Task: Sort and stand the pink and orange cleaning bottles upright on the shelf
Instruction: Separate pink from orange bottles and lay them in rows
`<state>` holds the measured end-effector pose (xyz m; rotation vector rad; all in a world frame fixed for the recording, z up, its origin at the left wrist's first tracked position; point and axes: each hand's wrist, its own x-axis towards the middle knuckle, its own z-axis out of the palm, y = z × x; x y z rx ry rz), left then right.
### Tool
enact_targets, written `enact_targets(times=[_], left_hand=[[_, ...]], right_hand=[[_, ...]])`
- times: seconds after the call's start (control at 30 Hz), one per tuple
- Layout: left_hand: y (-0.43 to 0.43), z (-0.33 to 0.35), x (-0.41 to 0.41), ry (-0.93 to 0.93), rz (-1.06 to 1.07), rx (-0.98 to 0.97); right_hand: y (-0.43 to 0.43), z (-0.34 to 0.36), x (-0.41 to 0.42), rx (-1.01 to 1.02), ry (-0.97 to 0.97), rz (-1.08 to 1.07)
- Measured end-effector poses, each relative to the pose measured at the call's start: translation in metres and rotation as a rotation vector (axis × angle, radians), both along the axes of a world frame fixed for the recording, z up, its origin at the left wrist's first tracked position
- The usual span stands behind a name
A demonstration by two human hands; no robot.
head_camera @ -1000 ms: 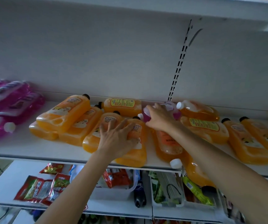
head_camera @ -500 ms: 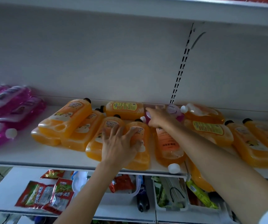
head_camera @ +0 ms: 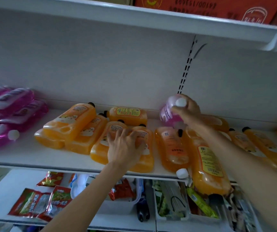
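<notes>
Several orange bottles (head_camera: 70,123) lie flat across the white shelf (head_camera: 25,154). A heap of pink bottles (head_camera: 9,114) lies at the shelf's left end. My right hand (head_camera: 187,111) grips a pink bottle (head_camera: 168,111) with a white cap, lifted above the orange ones near the back wall. My left hand (head_camera: 124,148) rests with spread fingers on two orange bottles (head_camera: 143,148) lying side by side at the shelf's front. One orange bottle (head_camera: 208,168) with a yellow label hangs over the front edge.
A shelf (head_camera: 134,19) overhead carries a red carton (head_camera: 218,9). A slotted upright (head_camera: 187,64) runs down the back wall. Below, a lower shelf holds red snack packets (head_camera: 39,203) and white bins (head_camera: 171,201) of goods.
My right hand has lifted the pink bottle up off the shelf from among the orange ones. My left hand has stayed on the two orange bottles.
</notes>
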<state>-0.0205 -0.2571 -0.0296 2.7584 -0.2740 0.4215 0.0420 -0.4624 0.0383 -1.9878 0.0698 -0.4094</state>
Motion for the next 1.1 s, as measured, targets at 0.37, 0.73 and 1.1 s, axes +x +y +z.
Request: enact_targets(times=[0.37,0.73,1.1], left_hand=[[0.027,0.035,-0.002,-0.063,-0.450,-0.767],[0.139,0.036,-0.003,-0.425,0.010,-0.831],[0.267,0.014,0.045,-0.304,-0.017,-0.714]], right_hand=[[0.049,0.041,-0.035,0.402,-0.086,0.439],[0.199,0.023,-0.016,0.149,-0.177,0.503],[0.313,0.019,0.044,0.056,-0.252,0.548]])
